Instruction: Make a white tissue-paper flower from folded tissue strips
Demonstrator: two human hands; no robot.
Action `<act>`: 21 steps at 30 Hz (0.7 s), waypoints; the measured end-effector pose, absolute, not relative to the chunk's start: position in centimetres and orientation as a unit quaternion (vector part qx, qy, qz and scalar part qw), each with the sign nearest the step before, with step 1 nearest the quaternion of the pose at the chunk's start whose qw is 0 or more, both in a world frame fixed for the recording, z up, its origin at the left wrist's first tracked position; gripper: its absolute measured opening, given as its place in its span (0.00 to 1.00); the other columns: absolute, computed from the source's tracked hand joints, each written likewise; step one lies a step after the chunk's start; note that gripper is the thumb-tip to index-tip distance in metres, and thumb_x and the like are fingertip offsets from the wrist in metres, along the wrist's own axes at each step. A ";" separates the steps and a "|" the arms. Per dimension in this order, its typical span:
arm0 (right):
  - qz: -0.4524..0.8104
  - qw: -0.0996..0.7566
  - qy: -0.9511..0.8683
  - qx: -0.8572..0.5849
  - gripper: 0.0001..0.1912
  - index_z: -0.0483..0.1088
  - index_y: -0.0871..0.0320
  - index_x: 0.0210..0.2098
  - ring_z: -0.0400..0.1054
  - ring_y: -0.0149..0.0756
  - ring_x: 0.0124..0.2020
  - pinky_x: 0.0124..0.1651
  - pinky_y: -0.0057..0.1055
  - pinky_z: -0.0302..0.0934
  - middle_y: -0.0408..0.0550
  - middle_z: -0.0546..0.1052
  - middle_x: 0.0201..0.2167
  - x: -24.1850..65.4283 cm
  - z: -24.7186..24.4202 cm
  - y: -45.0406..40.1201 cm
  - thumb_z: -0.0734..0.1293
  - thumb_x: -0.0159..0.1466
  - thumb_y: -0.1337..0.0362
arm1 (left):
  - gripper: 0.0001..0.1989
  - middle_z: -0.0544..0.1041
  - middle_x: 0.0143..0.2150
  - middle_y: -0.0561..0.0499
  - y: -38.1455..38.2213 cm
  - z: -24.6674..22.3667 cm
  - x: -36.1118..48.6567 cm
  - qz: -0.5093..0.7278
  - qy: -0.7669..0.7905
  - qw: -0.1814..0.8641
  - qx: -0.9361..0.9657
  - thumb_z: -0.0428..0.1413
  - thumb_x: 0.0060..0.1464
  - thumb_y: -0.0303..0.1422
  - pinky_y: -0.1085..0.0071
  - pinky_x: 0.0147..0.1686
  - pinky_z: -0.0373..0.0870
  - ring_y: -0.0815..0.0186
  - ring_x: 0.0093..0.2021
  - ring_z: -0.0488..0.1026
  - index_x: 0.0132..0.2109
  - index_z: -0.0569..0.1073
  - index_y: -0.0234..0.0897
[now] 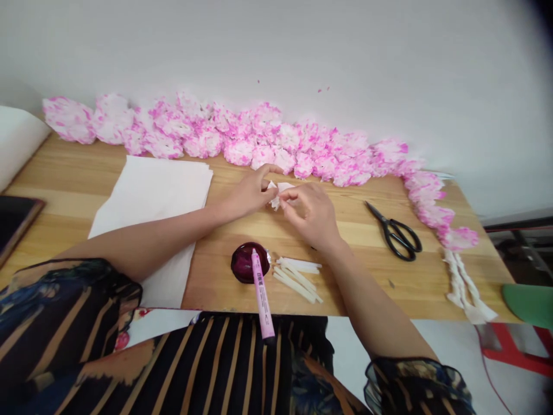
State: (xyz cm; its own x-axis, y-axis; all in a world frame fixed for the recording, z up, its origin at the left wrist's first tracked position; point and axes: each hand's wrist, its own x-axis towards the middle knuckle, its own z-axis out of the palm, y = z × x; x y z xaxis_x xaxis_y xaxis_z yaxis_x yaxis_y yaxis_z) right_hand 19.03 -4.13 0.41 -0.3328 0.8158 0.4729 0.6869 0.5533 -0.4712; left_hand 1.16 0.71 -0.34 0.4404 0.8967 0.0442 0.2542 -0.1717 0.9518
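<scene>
Between my two hands, over the middle of the table, is a small piece of crinkled white tissue paper (275, 199). My left hand (249, 191) pinches its left side, with the index finger arched above. From the right, the thumb and index finger of my right hand (310, 214) close on the other side of the paper. Just beyond my fingers runs a long row of pink and white paper flowers (263, 155) along the wall. Nearer to me, a pink marker (261, 294) leans across a small dark red dish (242, 264).
White paper sheets (159, 187) are stacked at the left. Several pale sticks (298, 279) lie right of the dish. Black-handled scissors (395, 233) rest farther right, near twisted white paper strips (464, 285). A dark flat device (15, 225) sits at the left edge.
</scene>
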 end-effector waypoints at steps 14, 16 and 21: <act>0.011 0.216 -0.855 -0.472 0.08 0.71 0.54 0.40 0.66 0.49 0.46 0.49 0.44 0.54 0.50 0.78 0.40 19.2 0.2 -4.0 0.69 0.63 0.60 | 0.21 0.73 0.22 0.57 0.7 0.1 1.3 0.302 0.459 0.497 0.672 0.56 0.57 0.29 0.76 0.24 0.62 0.71 0.21 0.70 0.58 0.66 0.32; 0.004 0.219 -0.849 -0.480 0.04 0.71 0.54 0.38 0.66 0.48 0.45 0.48 0.43 0.54 0.50 0.78 0.38 19.0 0.1 -3.9 0.68 0.63 0.62 | 0.21 0.71 0.21 0.58 0.7 0.3 1.3 0.300 0.466 0.501 0.665 0.55 0.58 0.28 0.77 0.24 0.62 0.71 0.21 0.69 0.58 0.67 0.32; 0.048 0.247 -0.828 -0.500 0.04 0.72 0.54 0.36 0.68 0.44 0.41 0.46 0.39 0.55 0.47 0.79 0.36 19.5 -0.5 -3.3 0.65 0.62 0.68 | 0.19 0.71 0.20 0.58 1.0 0.4 1.5 0.283 0.477 0.510 0.657 0.54 0.60 0.28 0.77 0.23 0.63 0.71 0.20 0.69 0.57 0.66 0.34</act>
